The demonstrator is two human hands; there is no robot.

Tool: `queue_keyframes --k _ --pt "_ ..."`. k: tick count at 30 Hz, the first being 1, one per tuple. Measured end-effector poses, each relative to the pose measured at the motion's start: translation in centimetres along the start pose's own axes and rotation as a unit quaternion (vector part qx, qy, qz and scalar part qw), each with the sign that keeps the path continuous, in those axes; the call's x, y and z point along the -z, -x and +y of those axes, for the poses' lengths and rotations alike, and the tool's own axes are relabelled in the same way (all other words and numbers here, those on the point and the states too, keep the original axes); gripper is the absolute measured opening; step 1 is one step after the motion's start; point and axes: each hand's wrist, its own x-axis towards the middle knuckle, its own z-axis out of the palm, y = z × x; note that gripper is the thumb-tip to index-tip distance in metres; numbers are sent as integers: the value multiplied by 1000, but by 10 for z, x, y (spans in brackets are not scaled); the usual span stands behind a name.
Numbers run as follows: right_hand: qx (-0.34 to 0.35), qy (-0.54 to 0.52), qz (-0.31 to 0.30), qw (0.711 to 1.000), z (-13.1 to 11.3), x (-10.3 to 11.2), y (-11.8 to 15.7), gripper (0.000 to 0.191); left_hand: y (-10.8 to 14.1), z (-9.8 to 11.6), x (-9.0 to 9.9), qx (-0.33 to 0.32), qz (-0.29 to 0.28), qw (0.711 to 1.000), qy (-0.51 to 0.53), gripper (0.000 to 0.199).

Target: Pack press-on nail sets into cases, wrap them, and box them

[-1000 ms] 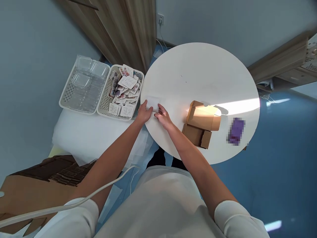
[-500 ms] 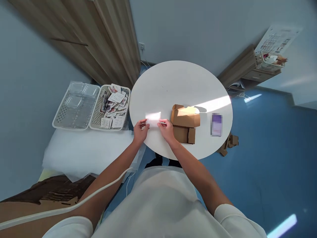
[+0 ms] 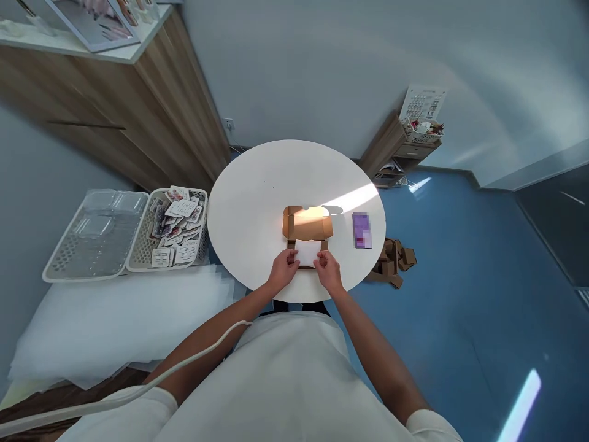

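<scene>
A flat white rectangular packet (image 3: 308, 252) lies over the lower half of an open brown cardboard box (image 3: 307, 227), whose lid is folded back away from me. My left hand (image 3: 284, 270) pinches the packet's left edge. At its right edge, my right hand (image 3: 328, 270) grips it between thumb and fingers. Whether the packet rests on the box floor or is held just above it, I cannot tell. The box sits on the round white table (image 3: 257, 178), near its front edge.
On the table's right lies a purple item (image 3: 361, 231), blurred out. A white basket (image 3: 132, 264) of printed cards stands left, beside another basket (image 3: 55, 270) with clear plastic trays. White sheets (image 3: 129, 313) are stacked below them. Folded brown boxes (image 3: 393, 261) lie on the floor at right.
Both hands have carried the white packet from the bare table left of the box to over the box's lower half. The camera view has shifted too.
</scene>
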Motion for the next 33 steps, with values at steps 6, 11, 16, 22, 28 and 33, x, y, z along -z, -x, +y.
queue_keyframes --k 6,11,16,22,28,33 --pt "6 39 -53 998 13 1 -15 16 -9 -8 -7 -3 -40 997 -66 37" --pt "3 125 -98 987 21 -2 -28 20 -14 -4 -12 -10 -76 972 -222 43" --pt "16 228 -139 964 23 -5 -32 26 -15 2 -19 -6 -128 925 -359 30" --pt "62 290 -156 942 17 -5 -31 19 -21 8 -24 -9 -121 907 -403 22" --pt "105 203 -129 965 14 13 -36 21 -25 17 -20 -15 -70 933 -352 29" --pt "63 91 -8 994 16 41 -69 39 -49 25 4 33 60 970 -231 42"
